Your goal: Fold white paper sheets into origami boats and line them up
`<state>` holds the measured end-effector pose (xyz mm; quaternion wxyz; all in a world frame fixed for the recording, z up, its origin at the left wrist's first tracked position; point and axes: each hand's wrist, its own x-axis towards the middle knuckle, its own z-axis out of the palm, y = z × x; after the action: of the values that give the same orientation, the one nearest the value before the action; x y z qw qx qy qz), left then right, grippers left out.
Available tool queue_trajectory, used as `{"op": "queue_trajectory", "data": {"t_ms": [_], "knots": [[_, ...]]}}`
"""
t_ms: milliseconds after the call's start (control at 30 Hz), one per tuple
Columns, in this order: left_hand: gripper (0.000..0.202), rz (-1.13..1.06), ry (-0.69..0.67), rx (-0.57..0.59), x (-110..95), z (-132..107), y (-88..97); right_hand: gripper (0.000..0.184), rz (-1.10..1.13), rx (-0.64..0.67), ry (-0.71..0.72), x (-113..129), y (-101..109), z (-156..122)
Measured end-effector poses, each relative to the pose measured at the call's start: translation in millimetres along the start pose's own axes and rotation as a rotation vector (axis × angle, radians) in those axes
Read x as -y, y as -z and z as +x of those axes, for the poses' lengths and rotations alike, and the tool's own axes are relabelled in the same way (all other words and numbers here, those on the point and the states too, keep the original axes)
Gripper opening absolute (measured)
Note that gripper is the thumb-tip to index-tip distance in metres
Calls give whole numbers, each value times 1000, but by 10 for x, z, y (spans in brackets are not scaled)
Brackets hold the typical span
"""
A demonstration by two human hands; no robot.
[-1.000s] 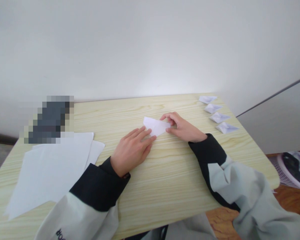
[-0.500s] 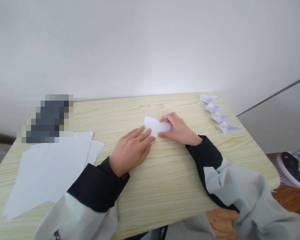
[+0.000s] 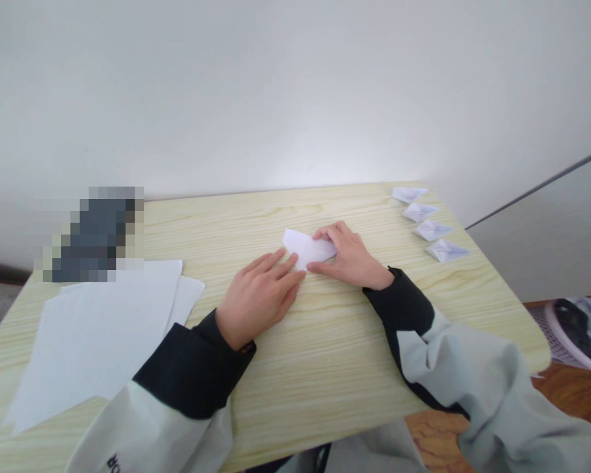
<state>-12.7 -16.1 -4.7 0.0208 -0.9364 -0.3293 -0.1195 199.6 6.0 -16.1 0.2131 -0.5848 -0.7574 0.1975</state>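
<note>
A small folded white paper (image 3: pixel 305 248) lies flat in the middle of a pale wooden table (image 3: pixel 325 341). My left hand (image 3: pixel 259 295) lies flat, fingers stretched out, with the fingertips pressing the paper's near left corner. My right hand (image 3: pixel 347 256) rests over the paper's right end, thumb and fingers pinched onto it. Both arms wear grey sleeves with black cuffs.
A loose stack of white sheets (image 3: pixel 103 328) lies at the left of the table. A blurred dark object (image 3: pixel 96 233) stands behind it. Several small folded paper pieces (image 3: pixel 426 220) sit in a row at the far right edge. A basket (image 3: pixel 578 332) stands on the floor at right.
My right hand has slid a little to the left along the paper. The left hand and the paper have stayed where they were.
</note>
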Motion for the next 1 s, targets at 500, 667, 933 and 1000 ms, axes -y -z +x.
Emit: {"op": "queue_trajectory", "data": {"t_ms": [500,667,933,1000], "knots": [[28,-14,-7,-38,39,-67,-19,50,284,174,108,-192,221,46],[28,-17,-10,-44,47,-82,-17,48,294,175,130,-231,224,46],[28,-23,-6,-24,50,-76,-17,47,358,198,121,-283,221,52],[28,-25,-5,-31,49,-75,-28,43,358,194,115,-273,210,45]]}}
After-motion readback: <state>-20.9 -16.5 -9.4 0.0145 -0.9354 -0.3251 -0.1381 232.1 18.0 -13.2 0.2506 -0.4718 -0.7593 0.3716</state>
